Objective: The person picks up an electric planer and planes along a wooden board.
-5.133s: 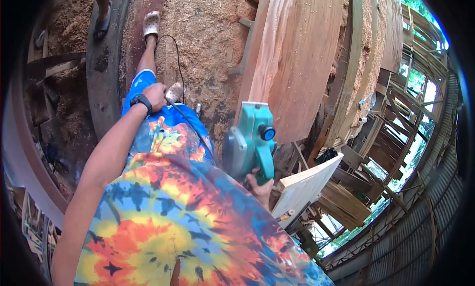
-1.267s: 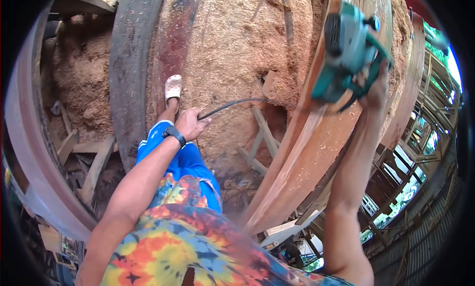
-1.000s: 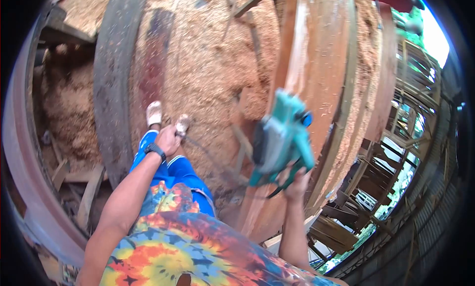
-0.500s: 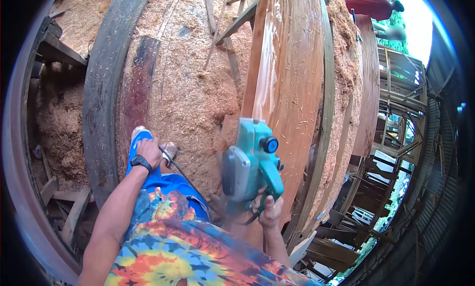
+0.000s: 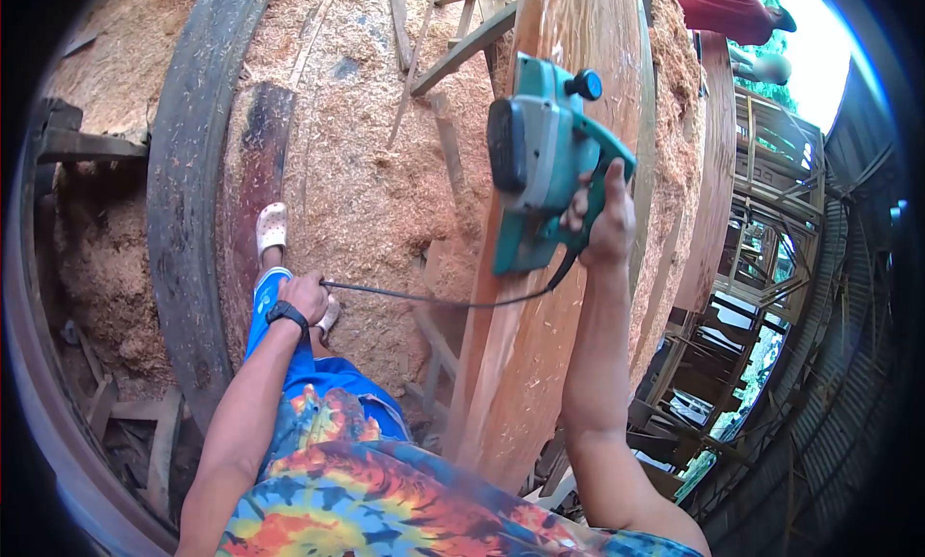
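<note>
My right hand (image 5: 605, 215) is wrapped round the rear handle of a teal electric planer (image 5: 544, 143). The planer rests on a long reddish-brown timber plank (image 5: 540, 364), along its left edge, with its dark side cover facing left. From the back of the tool a black power cord (image 5: 434, 299) runs left to my left hand (image 5: 304, 297). That hand is closed round the cord, low over my blue shorts, with a dark watch on the wrist. Fine shavings lie on the plank's surface.
Thick wood shavings (image 5: 366, 200) cover the ground. A dark curved beam (image 5: 198, 172) lies at left, beside a reddish board (image 5: 258, 162). Wooden supports (image 5: 467, 46) stand beyond the plank. Another plank (image 5: 708, 181) lies at right, with a person in a red shirt (image 5: 727, 13) past it.
The planer in my right hand has moved forward along the plank, away from my body. The cord now stretches across to my left hand, which has shifted slightly right and down.
</note>
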A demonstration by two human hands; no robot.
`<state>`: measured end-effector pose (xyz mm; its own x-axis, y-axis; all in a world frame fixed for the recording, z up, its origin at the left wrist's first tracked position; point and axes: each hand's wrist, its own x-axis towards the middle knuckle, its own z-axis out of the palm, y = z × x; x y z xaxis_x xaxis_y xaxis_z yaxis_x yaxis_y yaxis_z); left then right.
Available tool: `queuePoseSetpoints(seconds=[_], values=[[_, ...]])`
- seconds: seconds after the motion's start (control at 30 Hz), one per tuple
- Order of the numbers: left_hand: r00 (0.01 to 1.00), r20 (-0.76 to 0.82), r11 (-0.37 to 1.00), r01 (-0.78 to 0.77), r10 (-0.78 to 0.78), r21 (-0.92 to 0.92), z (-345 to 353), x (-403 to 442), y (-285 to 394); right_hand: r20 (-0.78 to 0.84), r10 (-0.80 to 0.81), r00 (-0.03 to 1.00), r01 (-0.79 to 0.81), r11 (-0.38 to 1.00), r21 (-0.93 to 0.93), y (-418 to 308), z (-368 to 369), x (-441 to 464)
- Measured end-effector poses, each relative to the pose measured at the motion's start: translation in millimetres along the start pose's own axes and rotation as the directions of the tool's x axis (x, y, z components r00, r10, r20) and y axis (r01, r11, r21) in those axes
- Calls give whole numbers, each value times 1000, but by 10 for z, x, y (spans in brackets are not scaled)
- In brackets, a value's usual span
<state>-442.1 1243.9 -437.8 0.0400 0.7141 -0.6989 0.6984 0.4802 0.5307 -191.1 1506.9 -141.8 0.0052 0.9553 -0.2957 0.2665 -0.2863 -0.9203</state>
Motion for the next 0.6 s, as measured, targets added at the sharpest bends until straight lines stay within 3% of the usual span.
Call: queuePoseSetpoints(seconds=[0.1, 0.2, 0.37, 0.43, 0.6], values=[[992, 103, 992, 89, -79, -93, -288, 121, 121, 6, -5, 1000, 5, 1000, 2, -250, 132, 805], [993, 118, 960, 60, -28, -275, -496, 116, 339, 9, -1, 1000, 1, 1000, 2, -547, 311, 1538], [994, 67, 948, -67, 92, -310, -560, 85, 568, 127, -2, 992, -1, 1000, 24, -821, 429, 2400], [990, 88, 952, -77, 107, -296, -560, 44, 593, 201, -14, 980, 7, 999, 36, -824, 394, 2386], [990, 127, 988, -36, 56, -149, -345, -81, 142, 139, 10, 990, -25, 994, 108, -432, 213, 1454]])
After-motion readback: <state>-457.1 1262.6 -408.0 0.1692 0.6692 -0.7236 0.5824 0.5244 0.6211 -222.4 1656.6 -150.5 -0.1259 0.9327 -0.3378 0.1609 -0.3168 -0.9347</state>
